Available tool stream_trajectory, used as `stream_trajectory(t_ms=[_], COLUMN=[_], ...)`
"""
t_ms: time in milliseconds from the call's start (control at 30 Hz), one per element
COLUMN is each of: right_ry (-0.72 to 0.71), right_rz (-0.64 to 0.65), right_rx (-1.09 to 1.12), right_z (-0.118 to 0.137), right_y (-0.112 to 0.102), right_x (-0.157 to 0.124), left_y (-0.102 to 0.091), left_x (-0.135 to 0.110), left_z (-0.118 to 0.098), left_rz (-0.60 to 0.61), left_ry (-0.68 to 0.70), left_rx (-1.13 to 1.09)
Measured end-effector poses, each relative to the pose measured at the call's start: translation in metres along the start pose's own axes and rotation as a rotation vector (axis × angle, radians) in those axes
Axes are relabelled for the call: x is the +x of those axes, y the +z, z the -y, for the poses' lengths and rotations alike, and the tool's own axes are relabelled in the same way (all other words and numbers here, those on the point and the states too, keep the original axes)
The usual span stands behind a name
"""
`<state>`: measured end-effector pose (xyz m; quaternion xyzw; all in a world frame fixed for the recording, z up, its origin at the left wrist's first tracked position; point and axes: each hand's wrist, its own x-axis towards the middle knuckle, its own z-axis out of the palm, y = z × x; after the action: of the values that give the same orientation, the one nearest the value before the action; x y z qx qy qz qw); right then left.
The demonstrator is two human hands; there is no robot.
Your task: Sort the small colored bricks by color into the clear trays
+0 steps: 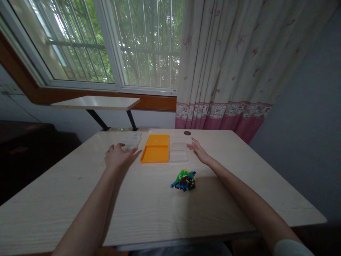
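Note:
My left hand (118, 155) hovers over the left part of the table, thumb stretched out and apart from the curled fingers. Just beyond it lies a clear plastic piece (132, 141), faint against the pale surface; whether a fingertip touches it is hard to see. My right hand (199, 150) is open, fingertips at the right edge of a clear plastic tray (178, 155). Left of that tray an orange two-part case (155, 155) lies opened flat. Nearer to me sits a heap of small green, blue, dark brown and yellow plastic pieces (185, 180).
A dark round disc (187, 133) lies at the table's (149, 213) back edge. A raised white shelf (97, 102) on black legs stands at the back left. Behind are a barred window (149, 46) and a long patterned curtain (226, 71).

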<state>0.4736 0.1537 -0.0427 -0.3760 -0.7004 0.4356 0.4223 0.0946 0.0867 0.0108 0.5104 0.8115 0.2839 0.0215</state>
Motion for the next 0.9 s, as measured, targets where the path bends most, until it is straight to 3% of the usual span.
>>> stream_trajectory(t_ms=[133,233,400,500,600,667,767,900], right_ry=[0.042,0.064,-0.165,-0.364,-0.544,-0.627,-0.67,-0.638], right_rz=[-0.121,-0.183,-0.456,-0.428,-0.21,-0.078,-0.031,-0.081], right_rx=[-0.001,-0.048,-0.348,-0.482,-0.58,-0.613,-0.586,-0.508], right_z=[-0.002,0.0,0.018,0.041,0.064,0.075,0.083,0.087], right_y=[-0.002,-0.002,0.004,0.016,0.037,0.051,0.068,0.074], right_x=[0.006,0.008,0.005,-0.002,-0.014,-0.022,-0.032,-0.035], left_y=[0.006,0.005,-0.001,0.006,0.022,0.033,0.044,0.047], left_x=[0.002,0.003,-0.004,-0.024,-0.056,-0.076,-0.095,-0.099], left_z=[0.008,0.008,-0.019,-0.051,-0.08,-0.092,-0.098,-0.096], left_rz=[0.0,-0.075,-0.3,-0.156,0.116,0.247,0.315,0.284], left_ry=[-0.039,-0.066,0.003,0.114,0.259,0.3,0.365,0.429], left_rx=[0.04,-0.012,-0.252,-0.611,-0.886,-0.952,-0.957,-0.963])
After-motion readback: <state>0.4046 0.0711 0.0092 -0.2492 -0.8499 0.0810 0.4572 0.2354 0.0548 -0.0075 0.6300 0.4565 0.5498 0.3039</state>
